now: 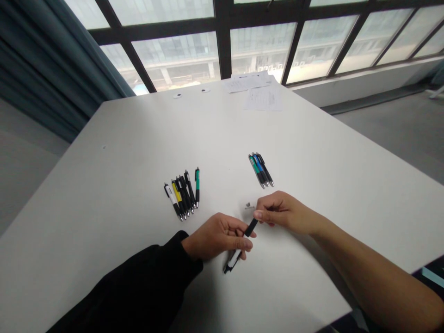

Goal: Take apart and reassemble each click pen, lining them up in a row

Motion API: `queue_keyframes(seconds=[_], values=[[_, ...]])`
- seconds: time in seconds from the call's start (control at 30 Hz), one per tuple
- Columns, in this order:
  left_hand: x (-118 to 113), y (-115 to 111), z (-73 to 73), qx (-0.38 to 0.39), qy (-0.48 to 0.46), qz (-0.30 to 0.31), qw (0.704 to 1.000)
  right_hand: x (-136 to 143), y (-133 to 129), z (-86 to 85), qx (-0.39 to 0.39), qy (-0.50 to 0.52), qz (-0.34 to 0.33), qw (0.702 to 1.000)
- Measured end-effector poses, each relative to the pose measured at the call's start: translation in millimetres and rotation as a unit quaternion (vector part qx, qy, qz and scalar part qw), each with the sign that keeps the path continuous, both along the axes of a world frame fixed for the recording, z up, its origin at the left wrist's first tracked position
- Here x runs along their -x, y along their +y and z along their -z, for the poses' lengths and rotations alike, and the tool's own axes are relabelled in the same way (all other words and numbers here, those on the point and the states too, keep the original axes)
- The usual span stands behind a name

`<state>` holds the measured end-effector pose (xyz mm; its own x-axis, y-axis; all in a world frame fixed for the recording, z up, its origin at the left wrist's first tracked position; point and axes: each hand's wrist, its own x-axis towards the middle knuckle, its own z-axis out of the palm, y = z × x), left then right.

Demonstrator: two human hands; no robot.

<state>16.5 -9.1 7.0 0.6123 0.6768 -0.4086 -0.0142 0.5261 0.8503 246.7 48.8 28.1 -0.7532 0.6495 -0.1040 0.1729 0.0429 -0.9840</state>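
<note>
A white and black pen slants between my two hands near the front of the table. My left hand pinches its middle between thumb and fingers. At the upper, black grip end, the fingertips of my right hand are closed on the pen. Just beyond the hands lies a tiny metallic piece on the tabletop. To the left sits a group of several pens, white, yellow, black and green. Another small group of pens, green, blue and black, lies beyond my right hand.
The white table reaches back to the windows. Papers lie at its far edge, with two small white items left of them. A dark curtain hangs at the left.
</note>
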Motion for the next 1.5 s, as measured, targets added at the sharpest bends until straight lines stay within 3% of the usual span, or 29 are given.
queue_keyframes(seconds=[0.1, 0.27, 0.6, 0.7, 0.8, 0.9, 1.3, 1.5], values=[[3.0, 0.5, 1.0, 0.000, -0.007, 0.017, 1.000, -4.5, 3.5, -1.0, -0.030, -0.014, -0.031, 0.999], [6.4, 2.2, 1.6, -0.009, -0.012, 0.032, 0.999, -7.8, 8.2, 0.0, -0.145, -0.114, 0.054, 0.981], [7.0, 2.8, -1.8, 0.001, -0.025, 0.047, 0.999, 1.3, 9.4, 14.9, -0.330, -0.191, 0.015, 0.924], [7.7, 3.2, -1.8, 0.009, -0.033, 0.050, 0.998, -0.7, 8.1, 11.3, -0.292, -0.166, 0.013, 0.942], [8.0, 4.0, -1.9, 0.018, -0.038, 0.053, 0.998, -6.1, 7.6, 3.8, -0.163, -0.082, 0.047, 0.982], [8.3, 4.7, -2.1, 0.021, -0.035, 0.059, 0.997, -9.4, 6.9, -2.3, -0.091, -0.015, 0.062, 0.994], [8.1, 4.9, -3.5, 0.012, -0.018, 0.076, 0.997, -7.5, 4.1, -4.0, -0.038, 0.015, 0.047, 0.998], [7.0, 5.4, -5.3, 0.011, -0.020, 0.073, 0.997, -5.5, 4.0, -3.8, -0.068, -0.009, 0.047, 0.997]])
